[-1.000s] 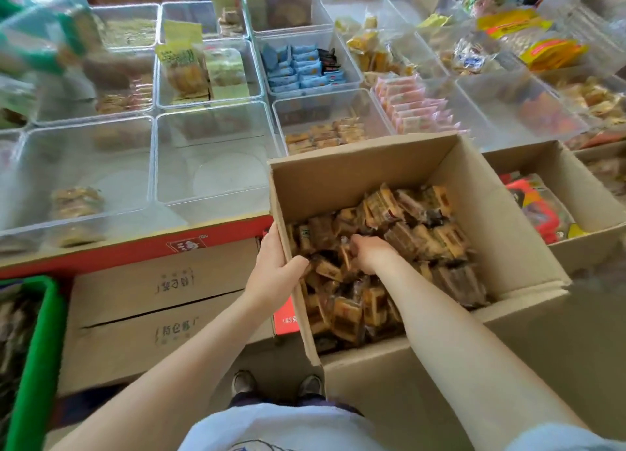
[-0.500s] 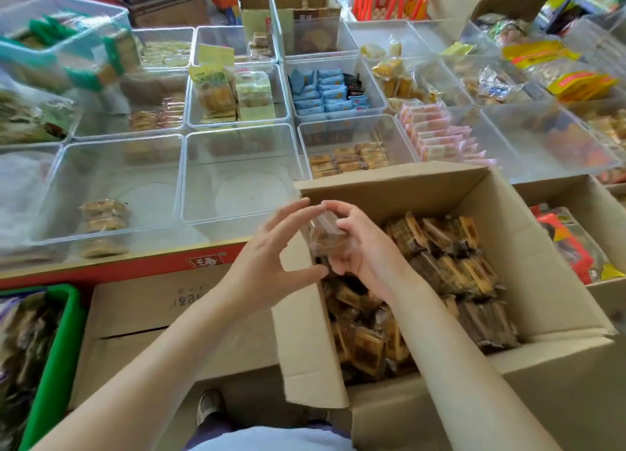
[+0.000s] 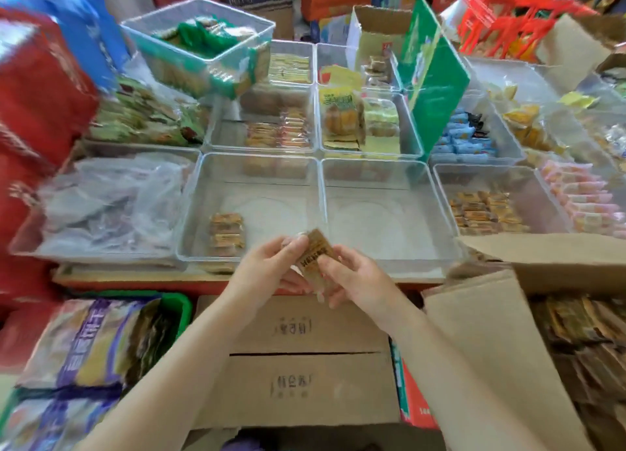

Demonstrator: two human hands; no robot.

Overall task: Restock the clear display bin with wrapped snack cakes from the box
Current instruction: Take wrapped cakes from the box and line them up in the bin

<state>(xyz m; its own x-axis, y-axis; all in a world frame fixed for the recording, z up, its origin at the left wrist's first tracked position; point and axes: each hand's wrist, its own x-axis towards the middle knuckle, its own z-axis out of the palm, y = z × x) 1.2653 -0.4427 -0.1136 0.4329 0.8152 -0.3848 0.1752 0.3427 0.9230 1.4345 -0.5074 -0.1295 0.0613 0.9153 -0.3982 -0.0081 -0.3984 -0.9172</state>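
Observation:
My left hand and my right hand together hold one brown wrapped snack cake just in front of the near edge of the display table. The cake is tilted, pinched between the fingers of both hands. Right behind it stands a clear display bin with a small stack of similar wrapped cakes in its near left corner. The open cardboard box with several brown wrapped cakes stands at the right, its flap hanging towards me.
A second clear bin stands right of the first. Other bins of wrapped snacks fill the table behind. A closed cardboard carton lies under my hands, a green crate of snack bags at the left, and a red box at the far left.
My view has swung left from the box to the display bins. Both hands carried the wrapped cake out of the box to the near edge of the clear bin.

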